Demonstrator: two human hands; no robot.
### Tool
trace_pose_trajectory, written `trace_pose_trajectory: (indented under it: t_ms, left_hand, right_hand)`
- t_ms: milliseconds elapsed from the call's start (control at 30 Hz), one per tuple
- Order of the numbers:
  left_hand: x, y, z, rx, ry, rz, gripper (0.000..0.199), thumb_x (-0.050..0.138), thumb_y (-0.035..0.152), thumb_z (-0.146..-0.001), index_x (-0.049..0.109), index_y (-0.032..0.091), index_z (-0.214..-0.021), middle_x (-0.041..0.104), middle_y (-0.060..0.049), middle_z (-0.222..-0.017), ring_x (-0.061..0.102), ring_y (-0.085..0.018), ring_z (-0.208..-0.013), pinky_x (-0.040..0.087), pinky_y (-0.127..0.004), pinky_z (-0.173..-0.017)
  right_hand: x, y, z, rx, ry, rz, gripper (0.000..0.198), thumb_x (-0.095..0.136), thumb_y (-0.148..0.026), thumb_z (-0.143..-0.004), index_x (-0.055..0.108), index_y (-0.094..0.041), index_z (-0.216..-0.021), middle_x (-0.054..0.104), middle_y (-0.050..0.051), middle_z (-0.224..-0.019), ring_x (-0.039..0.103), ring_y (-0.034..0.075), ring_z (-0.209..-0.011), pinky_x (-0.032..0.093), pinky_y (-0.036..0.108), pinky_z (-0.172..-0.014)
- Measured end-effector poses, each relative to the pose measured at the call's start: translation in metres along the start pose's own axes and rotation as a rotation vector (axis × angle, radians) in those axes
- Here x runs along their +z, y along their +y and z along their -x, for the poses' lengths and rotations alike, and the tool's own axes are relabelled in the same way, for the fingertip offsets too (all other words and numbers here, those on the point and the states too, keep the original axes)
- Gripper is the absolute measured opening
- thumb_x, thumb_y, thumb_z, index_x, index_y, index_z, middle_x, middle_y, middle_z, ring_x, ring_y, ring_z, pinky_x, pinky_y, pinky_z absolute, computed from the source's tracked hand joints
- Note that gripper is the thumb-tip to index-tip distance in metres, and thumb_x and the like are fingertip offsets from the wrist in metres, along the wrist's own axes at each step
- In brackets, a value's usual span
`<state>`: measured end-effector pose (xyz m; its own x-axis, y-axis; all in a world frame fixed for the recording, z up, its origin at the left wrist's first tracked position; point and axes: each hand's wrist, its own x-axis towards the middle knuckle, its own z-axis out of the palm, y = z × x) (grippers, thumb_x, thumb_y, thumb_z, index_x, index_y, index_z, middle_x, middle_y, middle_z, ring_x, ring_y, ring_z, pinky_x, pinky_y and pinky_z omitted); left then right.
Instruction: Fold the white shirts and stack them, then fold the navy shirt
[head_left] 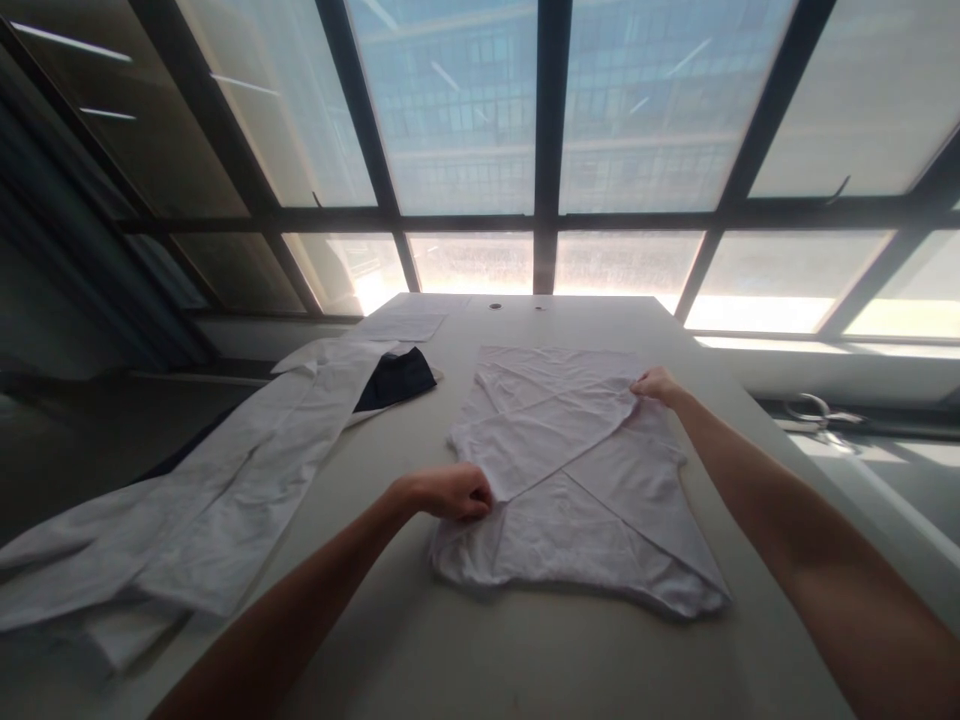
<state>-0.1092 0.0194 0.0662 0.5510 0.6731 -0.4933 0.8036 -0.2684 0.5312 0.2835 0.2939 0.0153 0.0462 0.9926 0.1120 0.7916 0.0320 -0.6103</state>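
A white shirt lies flat on the white table in front of me, with its sides and sleeves folded inward so that the edges cross on top. My left hand is closed on the end of a folded sleeve at the shirt's left side. Farther off, my right hand pinches the same folded layer near the shirt's right edge. Between the two hands the cloth is stretched in a slanting line. The fingertips of both hands are partly hidden by the fabric and by the fists.
Left of the shirt, white garments lie spread over the table edge, with a dark navy piece among them. A flat white cloth or sheet rests at the far left. The table reaches toward large windows. A metal ring-shaped object stands beyond its right edge.
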Motion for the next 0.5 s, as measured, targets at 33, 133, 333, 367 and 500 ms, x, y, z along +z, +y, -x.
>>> trace_pose_trajectory:
  t_ms: [33, 133, 333, 367, 500]
  left_hand:
    - [0.000, 0.000, 0.000, -0.006, -0.002, -0.003, 0.016, 0.057, 0.016, -0.081, 0.064, 0.016, -0.067, 0.058, 0.004, -0.058, 0.050, -0.010, -0.053, 0.035, -0.020, -0.053]
    - [0.000, -0.002, -0.002, -0.040, 0.006, -0.011, 0.014, 0.058, 0.019, -0.082, 0.067, 0.015, -0.071, 0.061, 0.003, -0.061, 0.052, -0.011, -0.055, 0.036, -0.020, -0.053]
    - [0.002, -0.004, -0.002, -0.063, 0.035, -0.058, 0.012, 0.060, 0.020, -0.083, 0.069, 0.016, -0.076, 0.064, 0.002, -0.064, 0.054, -0.012, -0.058, 0.037, -0.021, -0.054]
    - [0.002, -0.003, -0.001, -0.065, 0.036, -0.071, 0.013, 0.060, 0.021, -0.083, 0.069, 0.016, -0.075, 0.064, 0.002, -0.063, 0.054, -0.012, -0.057, 0.036, -0.021, -0.054]
    - [0.002, 0.001, -0.003, -0.023, 0.166, -0.160, 0.022, 0.056, 0.028, -0.091, 0.068, 0.016, -0.077, 0.065, 0.001, -0.067, 0.057, -0.013, -0.060, 0.042, -0.022, -0.060]
  right_hand:
    - [-0.002, -0.002, -0.003, 0.008, -0.001, 0.011, 0.006, 0.074, -0.014, -0.064, 0.070, -0.011, -0.060, 0.061, 0.002, -0.052, 0.059, 0.016, -0.056, 0.047, 0.024, -0.055]
    - [-0.008, -0.007, -0.014, 0.042, 0.019, 0.062, 0.005, 0.070, -0.014, -0.070, 0.072, -0.011, -0.066, 0.064, 0.005, -0.057, 0.061, 0.017, -0.059, 0.046, 0.025, -0.058]
    - [-0.004, -0.011, -0.022, 0.030, 0.085, 0.133, 0.014, 0.069, -0.019, -0.075, 0.074, -0.010, -0.084, 0.071, 0.009, -0.073, 0.065, 0.019, -0.069, 0.047, 0.025, -0.064]
    - [-0.001, -0.010, -0.020, 0.021, 0.083, 0.141, 0.016, 0.068, -0.019, -0.075, 0.074, -0.010, -0.086, 0.072, 0.010, -0.076, 0.066, 0.019, -0.071, 0.047, 0.025, -0.066]
    - [0.006, -0.009, -0.007, -0.003, 0.100, 0.183, 0.028, 0.061, -0.018, -0.080, 0.073, -0.008, -0.103, 0.073, 0.017, -0.096, 0.068, 0.025, -0.090, 0.049, 0.029, -0.080]
